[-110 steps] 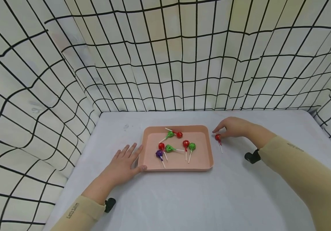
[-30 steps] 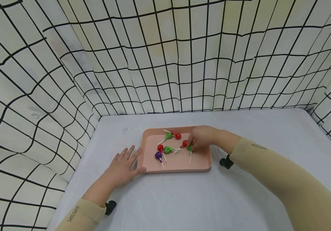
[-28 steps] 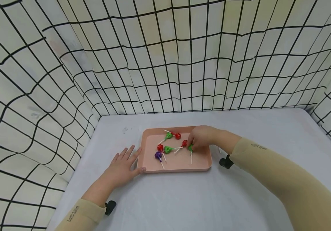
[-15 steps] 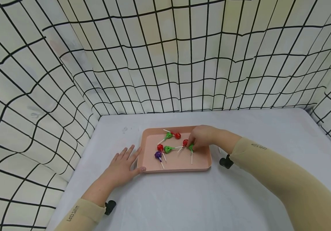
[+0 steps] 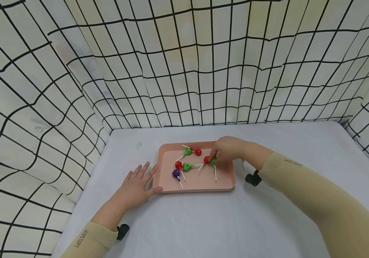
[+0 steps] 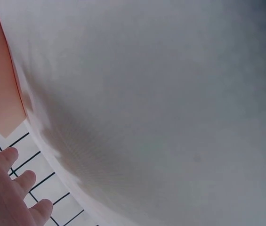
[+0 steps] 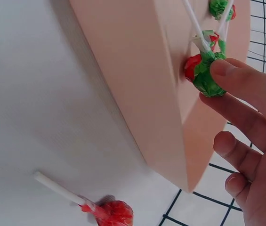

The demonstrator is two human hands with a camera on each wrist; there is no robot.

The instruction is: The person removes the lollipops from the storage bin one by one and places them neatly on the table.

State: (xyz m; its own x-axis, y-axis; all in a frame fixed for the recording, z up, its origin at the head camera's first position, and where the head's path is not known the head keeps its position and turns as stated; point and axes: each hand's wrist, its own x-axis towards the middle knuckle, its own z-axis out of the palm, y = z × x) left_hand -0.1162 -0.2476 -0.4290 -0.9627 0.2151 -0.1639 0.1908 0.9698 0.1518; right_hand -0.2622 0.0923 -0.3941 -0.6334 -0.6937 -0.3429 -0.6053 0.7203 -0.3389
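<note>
In the head view a pink tray holds several lollipops. My right hand reaches over its right side; the right wrist view shows thumb and index finger pinching the green lollipop by its wrapped head. A red lollipop lies right behind it, partly hidden. My left hand lies flat at the tray's left edge, fingers spread, thumb at the near left corner. Further left in the tray are a purple lollipop, a red one and a green one.
Outside the tray, a red lollipop lies on the white table to the right, mostly hidden by my right forearm in the head view. Another red lollipop and green one lie crossed at the tray's back. Black-gridded white walls surround the table.
My right hand has gone left from the red lollipop outside the tray to the green one inside it. Lately it has shifted slightly right and up. My left hand stays put.
</note>
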